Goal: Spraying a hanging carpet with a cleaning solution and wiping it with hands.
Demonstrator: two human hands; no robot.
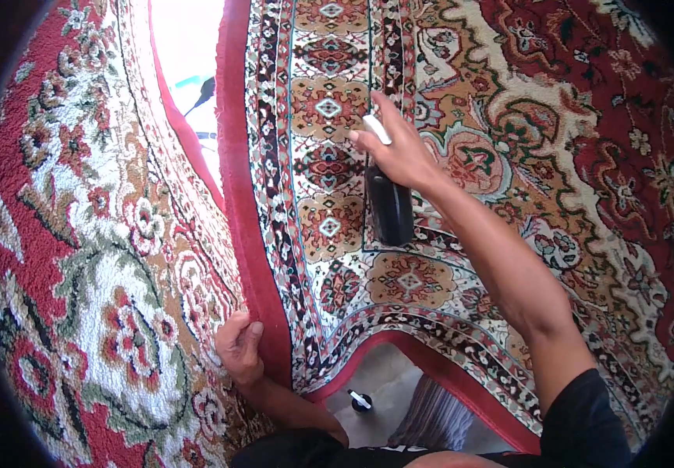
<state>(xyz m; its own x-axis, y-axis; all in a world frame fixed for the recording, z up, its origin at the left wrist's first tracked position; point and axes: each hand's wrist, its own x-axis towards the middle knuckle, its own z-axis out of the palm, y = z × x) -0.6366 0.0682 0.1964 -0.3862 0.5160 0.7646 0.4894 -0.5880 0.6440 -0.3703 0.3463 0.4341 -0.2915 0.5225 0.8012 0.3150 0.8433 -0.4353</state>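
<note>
My right hand (398, 143) is wrapped round the neck of a dark spray bottle with a white trigger head (377, 130); its black body (391, 207) hangs below the palm, over the patterned border of a carpet (410, 281). A finger points away from the grip. Lower left, my left hand (242, 345) pinches the plain red edge band (270, 322) of the same carpet between thumb and fingers. A second floral carpet (132, 345), or another fold of this one, lies to the left of that hand.
Beneath the wavy near edge of the carpet, a grey floor (381, 374) shows, with a small dark container with a white top (361, 401) and a striped grey cloth (433, 415). A bright gap (188, 52) at the upper left holds a dark, thin object (205, 90).
</note>
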